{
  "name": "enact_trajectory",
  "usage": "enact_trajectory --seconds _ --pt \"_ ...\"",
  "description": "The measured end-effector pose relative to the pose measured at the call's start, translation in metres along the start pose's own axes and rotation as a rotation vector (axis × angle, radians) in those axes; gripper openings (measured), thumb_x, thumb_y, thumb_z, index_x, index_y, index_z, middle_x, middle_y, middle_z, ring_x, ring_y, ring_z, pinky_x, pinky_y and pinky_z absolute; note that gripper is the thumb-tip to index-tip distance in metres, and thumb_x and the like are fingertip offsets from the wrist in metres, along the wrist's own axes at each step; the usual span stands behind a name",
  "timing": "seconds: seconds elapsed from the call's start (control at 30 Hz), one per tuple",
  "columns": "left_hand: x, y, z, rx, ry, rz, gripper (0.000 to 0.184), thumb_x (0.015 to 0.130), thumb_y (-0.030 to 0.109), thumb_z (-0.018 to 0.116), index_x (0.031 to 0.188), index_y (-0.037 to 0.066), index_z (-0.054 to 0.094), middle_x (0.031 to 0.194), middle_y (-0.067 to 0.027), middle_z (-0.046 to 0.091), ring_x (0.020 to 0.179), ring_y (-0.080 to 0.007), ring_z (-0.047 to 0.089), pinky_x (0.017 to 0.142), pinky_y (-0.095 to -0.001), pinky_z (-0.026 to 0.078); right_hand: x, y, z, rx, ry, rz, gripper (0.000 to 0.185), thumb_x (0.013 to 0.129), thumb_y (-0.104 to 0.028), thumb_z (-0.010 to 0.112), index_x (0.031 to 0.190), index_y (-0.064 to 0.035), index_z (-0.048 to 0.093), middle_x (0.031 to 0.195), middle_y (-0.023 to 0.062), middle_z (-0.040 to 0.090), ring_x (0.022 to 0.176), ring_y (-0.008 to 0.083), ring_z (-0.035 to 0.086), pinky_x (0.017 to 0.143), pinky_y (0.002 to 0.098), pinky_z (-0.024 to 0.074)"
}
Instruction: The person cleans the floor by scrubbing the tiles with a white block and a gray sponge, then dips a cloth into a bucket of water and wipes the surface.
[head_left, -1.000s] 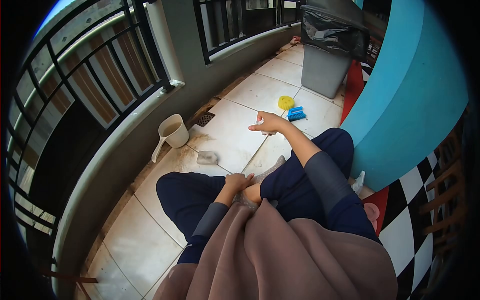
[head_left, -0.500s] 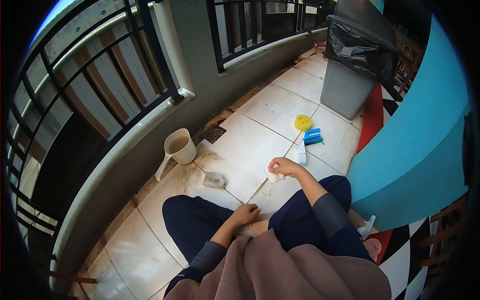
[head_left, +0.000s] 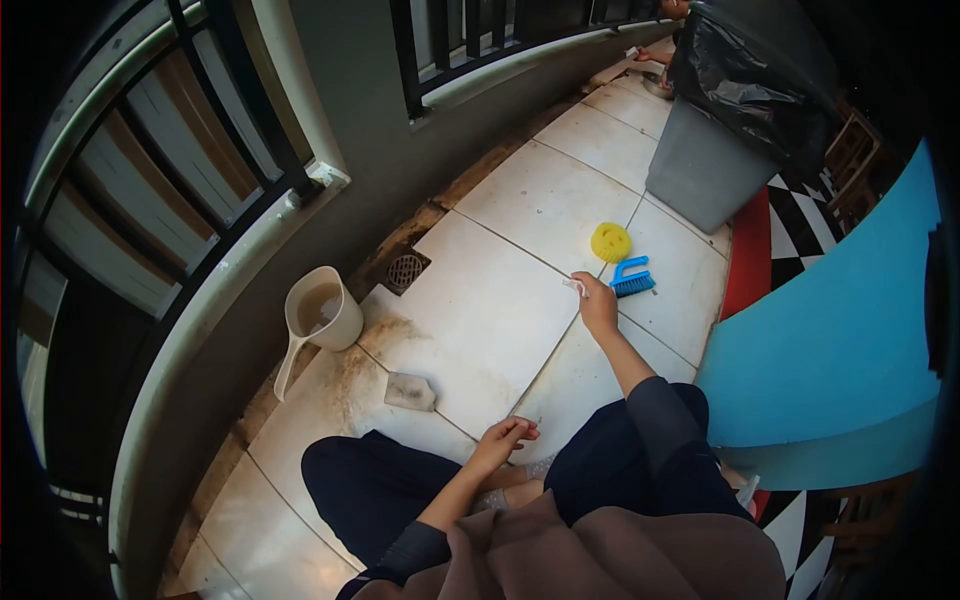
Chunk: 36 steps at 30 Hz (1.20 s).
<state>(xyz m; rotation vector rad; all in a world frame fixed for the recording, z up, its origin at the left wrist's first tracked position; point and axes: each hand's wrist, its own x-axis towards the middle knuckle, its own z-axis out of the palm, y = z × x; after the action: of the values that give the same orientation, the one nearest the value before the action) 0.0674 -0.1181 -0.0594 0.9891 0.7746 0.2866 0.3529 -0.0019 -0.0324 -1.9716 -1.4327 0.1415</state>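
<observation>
My right hand (head_left: 599, 304) reaches forward over the tiles, closed on a small white thing (head_left: 575, 287) that shows at its fingertips; its kind is unclear. Just beyond that hand lie a blue scrub brush (head_left: 631, 279) and a round yellow sponge (head_left: 611, 242). Near my crossed legs, my left hand (head_left: 508, 437) is held low with curled, pinched fingers; what sits at their tips is too small to make out. A greyish-white block (head_left: 410, 392) with one tapered end lies on the floor to its left. The white bottle seen earlier is hidden.
A beige dipper (head_left: 323, 312) with cloudy liquid stands by the low wall, near a floor drain (head_left: 406, 270). Farther off are a grey bin (head_left: 705, 170) with a black bag and another person's hand (head_left: 655, 56) near a metal bowl (head_left: 656, 85). A blue curved wall (head_left: 820, 350) borders the right.
My right hand has moved forward toward the brush, and its forearm is stretched further. My left hand has lifted slightly, fingers pinching. The view has shifted, bringing another person's arm into sight.
</observation>
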Motion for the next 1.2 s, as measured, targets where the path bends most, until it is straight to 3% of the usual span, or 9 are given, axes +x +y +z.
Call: enact_trajectory --seconds 0.03,0.2,0.33,0.47,0.57,0.77,0.8,1.0,1.2 --pt "0.001 0.003 0.003 0.018 -0.022 0.007 0.031 0.095 0.031 0.041 0.106 0.007 0.057 0.100 -0.0013 0.063 0.097 -0.0110 0.056 0.085 -0.0297 0.041 0.008 0.010 0.003 -0.059 0.146 -0.144 0.026 0.080 0.000 0.052 0.103 -0.0073 0.060 0.106 0.0147 0.061 0.102 0.0278 0.057 0.081 0.0362 0.0477" --pt "-0.001 0.016 0.012 0.049 -0.077 0.028 0.031 0.095 0.030 0.040 0.106 0.006 0.057 0.100 -0.0012 0.062 0.098 -0.0102 0.055 0.085 -0.0282 0.040 -0.016 0.059 0.048 -0.304 -0.345 -0.183 0.055 0.086 -0.003 0.044 0.137 -0.0060 0.026 0.142 0.0130 0.028 0.128 0.0281 0.033 0.095 0.0349 0.0415" --pt "-0.002 0.018 0.016 0.035 -0.085 0.058 0.029 0.095 0.026 0.041 0.105 0.004 0.057 0.099 -0.0024 0.062 0.098 -0.0110 0.055 0.086 -0.0280 0.040 -0.016 0.031 0.040 -0.099 -0.248 0.127 0.051 0.085 -0.004 0.045 0.134 0.0019 0.030 0.142 0.0164 0.027 0.128 0.0281 0.033 0.100 0.0333 0.0365" --pt "0.000 0.011 0.019 0.059 -0.075 0.069 0.025 0.095 0.021 0.043 0.103 0.001 0.057 0.098 -0.0046 0.061 0.097 -0.0120 0.055 0.088 -0.0272 0.040 -0.011 0.056 0.048 -0.484 -0.063 -0.500 0.043 0.077 0.002 0.049 0.120 -0.0012 0.050 0.132 0.0167 0.042 0.112 0.0299 0.051 0.082 0.0354 0.0490" --pt "-0.001 0.012 0.021 0.044 -0.058 0.070 0.025 0.094 0.021 0.045 0.101 0.001 0.058 0.096 -0.0059 0.062 0.095 -0.0125 0.056 0.087 -0.0264 0.041 0.000 0.052 0.037 -0.311 -0.388 -0.306 0.045 0.077 0.003 0.048 0.121 -0.0075 0.052 0.117 0.0152 0.055 0.097 0.0286 0.059 0.078 0.0360 0.0503" --pt "-0.001 0.006 0.022 0.055 -0.049 0.060 0.021 0.094 0.017 0.045 0.099 0.000 0.057 0.097 -0.0054 0.060 0.096 -0.0120 0.055 0.088 -0.0263 0.041 0.043 0.041 0.010 -0.357 -0.009 -0.132 0.051 0.075 0.005 0.047 0.124 -0.0100 0.048 0.117 0.0140 0.056 0.098 0.0292 0.058 0.080 0.0360 0.0496" --pt "-0.002 0.011 0.023 0.064 -0.051 0.052 0.021 0.094 0.017 0.045 0.098 0.000 0.057 0.097 -0.0053 0.060 0.096 -0.0120 0.055 0.088 -0.0263 0.041 0.040 0.041 0.009 -0.345 -0.124 -0.204 0.055 0.081 0.001 0.046 0.134 -0.0080 0.035 0.132 0.0173 0.042 0.117 0.0309 0.046 0.090 0.0366 0.0447" --pt "0.001 0.002 0.023 0.085 -0.014 0.122 0.025 0.092 0.022 0.047 0.098 0.001 0.059 0.092 -0.0059 0.063 0.089 -0.0127 0.058 0.081 -0.0261 0.043 -0.015 0.049 0.067 -0.403 -0.384 -0.033 0.075 0.090 -0.040 0.042 0.140 0.0007 0.004 0.148 0.0178 0.007 0.137 0.0332 0.006 0.110 0.0404 0.0115" --pt "0.000 0.000 0.028 0.114 0.001 0.117 0.025 0.090 0.024 0.049 0.097 0.003 0.060 0.088 -0.0053 0.064 0.084 -0.0138 0.059 0.076 -0.0274 0.045 -0.025 0.039 0.055 -0.580 -0.468 -0.198 0.097 0.080 -0.066 0.040 0.140 0.0016 0.006 0.148 0.0182 0.004 0.137 0.0302 0.001 0.110 0.0448 0.0021"
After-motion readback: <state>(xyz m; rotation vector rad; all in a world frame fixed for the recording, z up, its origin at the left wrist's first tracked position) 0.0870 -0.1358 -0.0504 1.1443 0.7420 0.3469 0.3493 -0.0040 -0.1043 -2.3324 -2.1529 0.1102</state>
